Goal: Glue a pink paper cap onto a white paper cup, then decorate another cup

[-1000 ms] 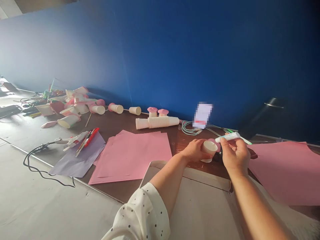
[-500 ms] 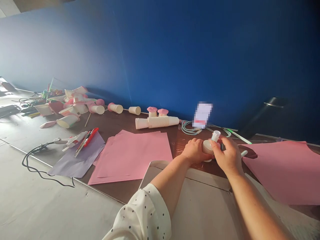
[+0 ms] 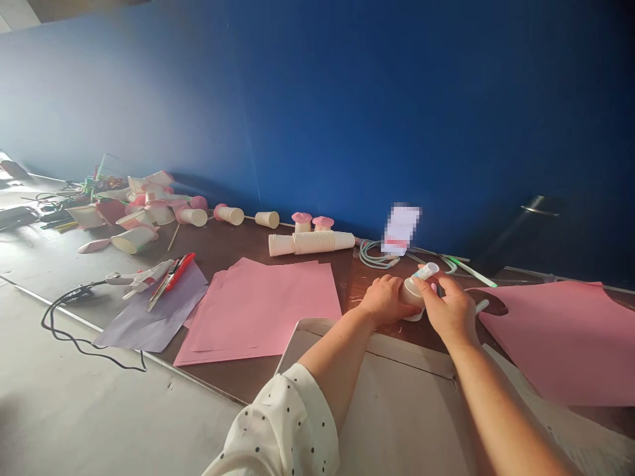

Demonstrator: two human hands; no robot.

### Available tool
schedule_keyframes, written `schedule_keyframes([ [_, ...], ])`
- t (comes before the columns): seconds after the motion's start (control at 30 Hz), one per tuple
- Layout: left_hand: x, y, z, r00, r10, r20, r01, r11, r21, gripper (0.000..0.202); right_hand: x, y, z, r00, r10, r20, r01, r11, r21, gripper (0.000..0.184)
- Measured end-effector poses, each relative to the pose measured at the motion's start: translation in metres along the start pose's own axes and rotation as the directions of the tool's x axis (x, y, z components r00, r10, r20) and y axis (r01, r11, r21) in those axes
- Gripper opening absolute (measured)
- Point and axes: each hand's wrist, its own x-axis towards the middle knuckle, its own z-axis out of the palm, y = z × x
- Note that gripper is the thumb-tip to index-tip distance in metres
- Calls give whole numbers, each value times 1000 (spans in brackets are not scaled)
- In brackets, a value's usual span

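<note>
An upside-down white paper cup (image 3: pixel 409 289) stands on the dark table in front of me. My left hand (image 3: pixel 384 301) is closed around its left side. Over the cup, my right hand (image 3: pixel 452 308) pinches a small white glue stick (image 3: pixel 427 270) between thumb and fingers. The glue stick is tilted, its far end pointing up and right, and its lower end lies over the cup's base; whether it touches is partly hidden by my thumb.
Pink sheets (image 3: pixel 268 307) lie left, with another pink sheet (image 3: pixel 565 337) right. A red utility knife (image 3: pixel 173 281) and a glue gun (image 3: pixel 141 277) rest on purple paper (image 3: pixel 159 324). Behind are stacked cups (image 3: pixel 315 242), two pink-topped cups (image 3: pixel 323 223), coiled cable (image 3: pixel 374 254) and a blue wall (image 3: pixel 347 119).
The glue stick has tipped from nearly upright to a lower slant over the cup. My right hand has shifted slightly left with it; my left hand keeps its hold on the cup.
</note>
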Motion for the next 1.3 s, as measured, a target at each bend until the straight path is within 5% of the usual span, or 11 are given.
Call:
schedule_keyframes([
  [0.3, 1, -4, 2, 999, -7, 33, 7, 1000, 4, 57, 1, 4, -3, 982, 161, 100, -175, 974, 143, 53],
  [0.47, 1, -3, 1, 999, -11, 35, 11, 1000, -5, 63, 4, 3, -5, 938, 342, -52, -288, 854, 433, 52],
  [0.73, 0, -1, 0, 999, -26, 38, 26, 1000, -2, 62, 0, 3, -7, 982, 141, -128, -125, 983, 131, 46],
  [0.93, -4, 4, -3, 998, -47, 39, 47, 999, 6, 55, 2, 6, -4, 992, -97, -75, 90, 991, -95, 42],
  [1.3, -1, 2, 3, 1000, -18, -6, 18, 1000, -11, 47, -1, -1, 8, 977, -140, -161, 111, 978, -178, 41],
])
